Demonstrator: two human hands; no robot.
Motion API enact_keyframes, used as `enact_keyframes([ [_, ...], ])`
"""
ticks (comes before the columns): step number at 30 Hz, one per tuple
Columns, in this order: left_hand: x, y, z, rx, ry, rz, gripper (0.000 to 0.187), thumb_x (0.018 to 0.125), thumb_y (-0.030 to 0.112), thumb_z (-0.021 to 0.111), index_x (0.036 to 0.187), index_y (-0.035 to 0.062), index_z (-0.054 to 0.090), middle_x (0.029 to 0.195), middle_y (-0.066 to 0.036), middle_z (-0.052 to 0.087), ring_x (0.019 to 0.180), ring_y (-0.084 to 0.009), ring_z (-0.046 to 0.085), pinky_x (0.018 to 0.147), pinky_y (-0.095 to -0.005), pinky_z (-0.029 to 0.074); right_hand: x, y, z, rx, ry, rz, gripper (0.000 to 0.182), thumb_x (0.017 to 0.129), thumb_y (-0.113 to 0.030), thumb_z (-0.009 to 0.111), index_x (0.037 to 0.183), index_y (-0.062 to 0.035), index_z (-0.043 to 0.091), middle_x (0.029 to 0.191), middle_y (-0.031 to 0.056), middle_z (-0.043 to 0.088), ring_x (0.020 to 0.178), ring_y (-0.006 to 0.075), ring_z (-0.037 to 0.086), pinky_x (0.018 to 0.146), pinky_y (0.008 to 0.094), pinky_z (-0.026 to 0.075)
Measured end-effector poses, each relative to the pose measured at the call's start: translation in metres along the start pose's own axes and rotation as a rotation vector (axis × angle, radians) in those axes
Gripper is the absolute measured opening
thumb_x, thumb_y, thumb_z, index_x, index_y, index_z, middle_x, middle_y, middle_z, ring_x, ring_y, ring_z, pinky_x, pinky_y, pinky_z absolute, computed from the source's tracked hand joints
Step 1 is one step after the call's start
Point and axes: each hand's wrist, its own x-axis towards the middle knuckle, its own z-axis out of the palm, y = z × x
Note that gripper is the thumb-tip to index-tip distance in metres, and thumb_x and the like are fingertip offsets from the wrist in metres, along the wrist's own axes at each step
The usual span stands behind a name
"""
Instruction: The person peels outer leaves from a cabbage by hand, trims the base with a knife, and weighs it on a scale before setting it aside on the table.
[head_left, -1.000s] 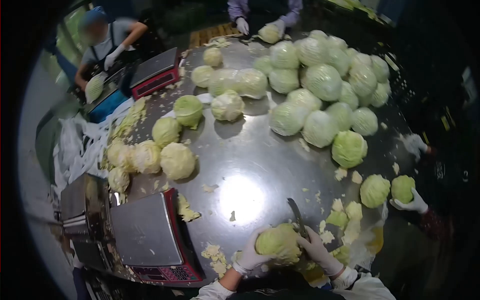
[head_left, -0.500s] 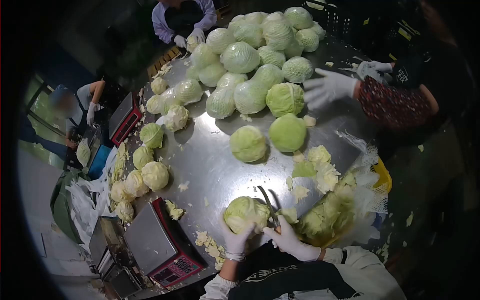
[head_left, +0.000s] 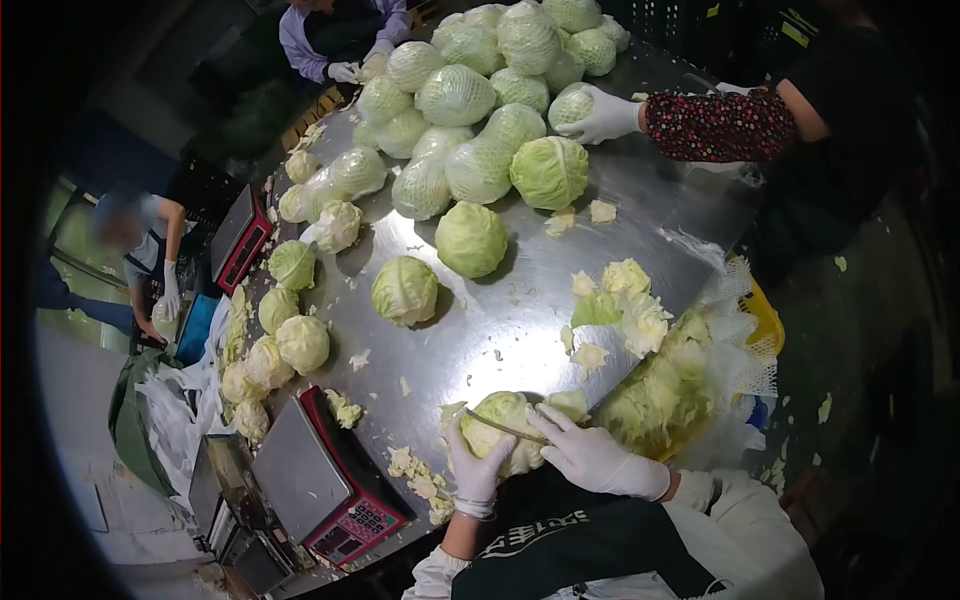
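Cabbage [head_left: 506, 411] lies in the curled grip of the left hand [head_left: 475, 470], the right hand [head_left: 595, 456] clasping a knife [head_left: 503, 430].

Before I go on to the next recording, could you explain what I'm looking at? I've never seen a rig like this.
There's no machine here: a person works with two white-gloved hands. The view comes from a camera worn on their head, looking forward and down. The left hand steadies a cabbage at the near edge of a metal table; the right hand holds a knife, its blade across the cabbage. Farther off lie loose cabbages and a pile of netted ones, where a co-worker's hand reaches. A scale stands to the left.
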Motion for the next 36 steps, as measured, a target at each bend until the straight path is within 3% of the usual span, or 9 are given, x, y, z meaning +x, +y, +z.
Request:
enact_keyframes([
  [9, 0.004, -0.002, 0.008, -0.034, 0.088, -0.057, 0.080, 0.083, 0.014, 0.084, 0.145, -0.0032, 0.036, 0.133, -0.017, 0.049, 0.120, -0.0236, 0.052, 0.105, -0.0363, 0.045, 0.015, -0.016, -0.001, -0.237, 0.202, 0.007, 0.054, 0.099, -0.025, 0.057, 0.147, -0.0042, 0.046, 0.129, 0.0106, 0.060, 0.072, 0.0275, 0.072, 0.057, 0.0393, 0.057],
  [20, 0.001, 0.004, 0.023, 0.116, 0.163, 0.035, 0.081, 0.084, 0.017, 0.084, 0.145, -0.0050, 0.035, 0.134, -0.017, 0.045, 0.125, -0.0253, 0.045, 0.111, -0.0388, 0.037, 0.031, 0.004, 0.005, -0.265, 0.267, 0.009, 0.042, 0.096, -0.025, 0.060, 0.136, -0.0103, 0.056, 0.124, 0.0073, 0.066, 0.074, 0.0315, 0.072, 0.061, 0.0409, 0.058],
  [22, -0.001, 0.002, 0.024, 0.141, 0.173, 0.045, 0.082, 0.084, 0.017, 0.084, 0.145, -0.0051, 0.034, 0.134, -0.017, 0.044, 0.126, -0.0256, 0.045, 0.112, -0.0391, 0.036, 0.035, 0.014, 0.006, -0.248, 0.367, -0.121, 0.035, 0.097, -0.027, 0.059, 0.129, -0.0109, 0.058, 0.113, 0.0039, 0.067, 0.064, 0.0234, 0.070, 0.052, 0.0370, 0.055],
  [24, -0.003, 0.003, 0.025, 0.031, 0.157, -0.007, 0.087, 0.083, 0.018, 0.085, 0.147, -0.0052, 0.031, 0.134, -0.017, 0.043, 0.129, -0.0265, 0.043, 0.114, -0.0397, 0.033, 0.042, 0.023, 0.008, -0.209, 0.391, -0.109, 0.030, 0.100, -0.027, 0.057, 0.123, -0.0086, 0.060, 0.105, 0.0092, 0.069, 0.071, 0.0284, 0.072, 0.058, 0.0416, 0.056],
  [26, -0.027, -0.004, 0.037, 0.376, 0.168, 0.265, 0.093, 0.081, 0.019, 0.086, 0.149, -0.0056, 0.028, 0.135, -0.017, 0.044, 0.129, -0.0270, 0.044, 0.115, -0.0391, 0.033, 0.065, 0.067, 0.025, 0.081, 0.572, 0.153, 0.027, 0.103, -0.026, 0.053, 0.116, -0.0033, 0.061, 0.097, 0.0151, 0.069, 0.068, 0.0366, 0.067, 0.064, 0.0439, 0.055],
  [28, -0.029, -0.006, 0.029, 0.423, 0.148, 0.316, 0.093, 0.080, 0.019, 0.086, 0.149, -0.0044, 0.030, 0.137, -0.017, 0.044, 0.130, -0.0280, 0.045, 0.116, -0.0396, 0.033, 0.084, 0.087, 0.032, 0.249, 0.590, 0.105, 0.028, 0.104, -0.026, 0.051, 0.113, -0.0014, 0.061, 0.089, 0.0146, 0.067, 0.064, 0.0367, 0.063, 0.064, 0.0443, 0.053],
  [30, -0.019, -0.001, 0.005, 0.003, 0.079, 0.060, 0.089, 0.081, 0.018, 0.084, 0.150, -0.0021, 0.032, 0.140, -0.018, 0.044, 0.131, -0.0281, 0.046, 0.115, -0.0403, 0.035, 0.080, 0.091, 0.035, 0.407, 0.593, 0.059, 0.029, 0.106, -0.026, 0.050, 0.111, 0.0006, 0.060, 0.082, 0.0142, 0.065, 0.060, 0.0369, 0.060, 0.065, 0.0448, 0.052],
  [33, -0.007, -0.021, -0.047, -0.102, 0.030, 0.064, 0.077, 0.083, 0.019, 0.082, 0.146, -0.0013, 0.041, 0.142, -0.015, 0.047, 0.131, -0.0270, 0.049, 0.112, -0.0397, 0.040, 0.048, 0.051, 0.001, 0.881, 0.327, 0.475, 0.025, 0.106, -0.023, 0.054, 0.109, 0.0014, 0.062, 0.069, 0.0007, 0.053, 0.058, 0.0104, 0.051, 0.055, 0.0316, 0.043],
  [36, -0.016, -0.003, -0.055, -0.029, 0.052, -0.007, 0.074, 0.082, 0.020, 0.084, 0.142, -0.0020, 0.046, 0.139, -0.016, 0.049, 0.129, -0.0272, 0.050, 0.110, -0.0401, 0.041, 0.021, 0.047, 0.003, 0.812, 0.256, 0.369, 0.024, 0.103, -0.021, 0.060, 0.109, 0.0019, 0.063, 0.071, -0.0006, 0.056, 0.057, 0.0062, 0.049, 0.053, 0.0270, 0.041],
])
